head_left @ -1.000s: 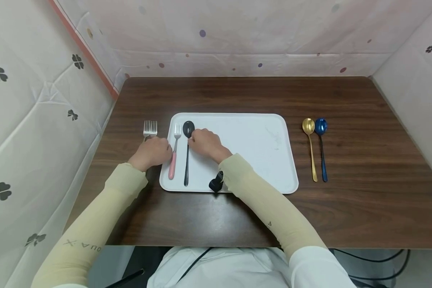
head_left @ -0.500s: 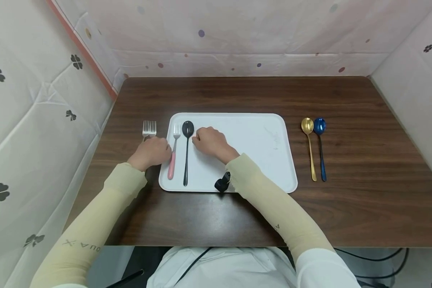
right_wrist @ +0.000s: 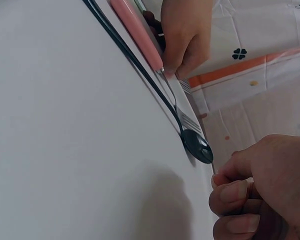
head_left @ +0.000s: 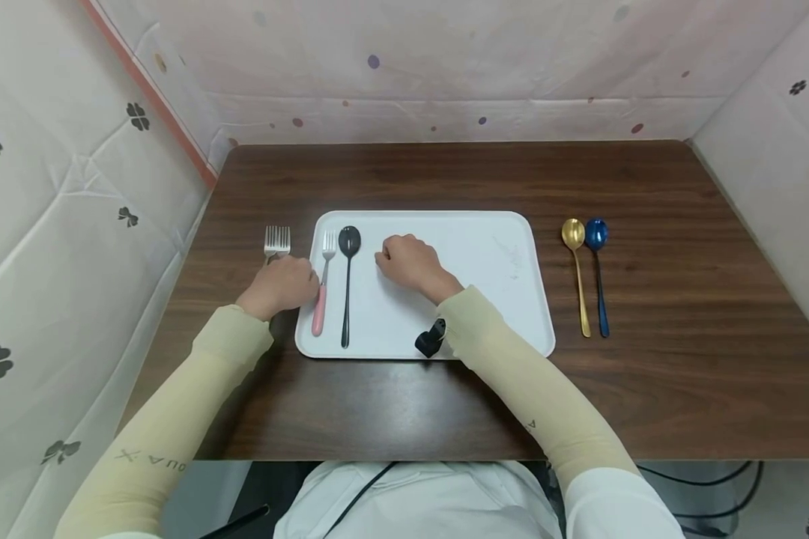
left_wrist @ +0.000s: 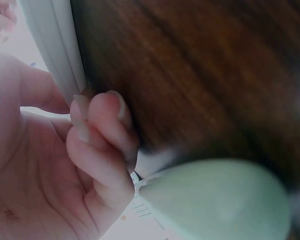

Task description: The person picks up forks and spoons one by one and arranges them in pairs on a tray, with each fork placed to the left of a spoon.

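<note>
My left hand (head_left: 279, 287) is beside the tray's left edge, its fingers curled round the neck of a fork (head_left: 278, 239). The tines show beyond the knuckles, and the light green handle (left_wrist: 220, 200) is large and blurred in the left wrist view. My right hand (head_left: 413, 263) is over the white tray (head_left: 472, 299), fingers loosely curled with nothing in them. On the tray's left side lies a black spoon (head_left: 347, 284), bowl away from me, next to a pink-handled fork (head_left: 320, 307). In the right wrist view the spoon bowl (right_wrist: 198, 146) lies just beyond my right fingertips.
To the tray's right, a gold spoon (head_left: 579, 273) and a blue spoon (head_left: 598, 273) lie side by side on the brown wooden table (head_left: 701, 314). Patterned white sheets (head_left: 485, 67) stand behind the table and at both sides. A black wrist camera (head_left: 431, 338) hangs below the right wrist.
My right hand has let go of the black spoon and moved to the right, away from it. The left hand has stayed at the fork. Spoon and pink-handled fork have not moved.
</note>
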Available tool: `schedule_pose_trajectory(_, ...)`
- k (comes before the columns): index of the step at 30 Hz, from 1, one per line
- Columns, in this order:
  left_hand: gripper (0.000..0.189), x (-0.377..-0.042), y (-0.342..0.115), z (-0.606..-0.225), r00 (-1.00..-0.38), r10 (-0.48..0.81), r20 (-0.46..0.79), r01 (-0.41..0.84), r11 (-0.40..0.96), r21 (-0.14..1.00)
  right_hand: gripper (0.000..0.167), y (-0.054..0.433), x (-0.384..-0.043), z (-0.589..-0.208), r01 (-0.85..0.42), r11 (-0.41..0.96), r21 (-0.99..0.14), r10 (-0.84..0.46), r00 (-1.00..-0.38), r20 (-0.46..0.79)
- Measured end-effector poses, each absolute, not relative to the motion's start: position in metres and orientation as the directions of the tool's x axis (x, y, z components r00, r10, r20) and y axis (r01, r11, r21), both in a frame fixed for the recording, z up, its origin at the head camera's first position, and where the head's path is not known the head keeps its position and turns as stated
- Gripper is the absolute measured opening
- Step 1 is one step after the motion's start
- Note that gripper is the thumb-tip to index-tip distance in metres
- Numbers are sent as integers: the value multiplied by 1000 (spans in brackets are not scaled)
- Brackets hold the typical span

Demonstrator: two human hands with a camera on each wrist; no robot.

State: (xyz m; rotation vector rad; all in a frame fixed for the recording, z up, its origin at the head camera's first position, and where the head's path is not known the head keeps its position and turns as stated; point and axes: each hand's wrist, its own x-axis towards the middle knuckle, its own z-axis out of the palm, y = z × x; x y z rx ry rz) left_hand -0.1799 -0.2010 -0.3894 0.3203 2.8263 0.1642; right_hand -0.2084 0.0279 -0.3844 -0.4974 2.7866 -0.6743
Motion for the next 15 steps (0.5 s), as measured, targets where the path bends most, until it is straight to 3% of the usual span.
schedule_pose_trajectory(15, 36, -182, -202, -390, -928, 252, -275, 221, 965, 139, 29, 70, -225, -378, -203, 888, -412, -300, -935, -187)
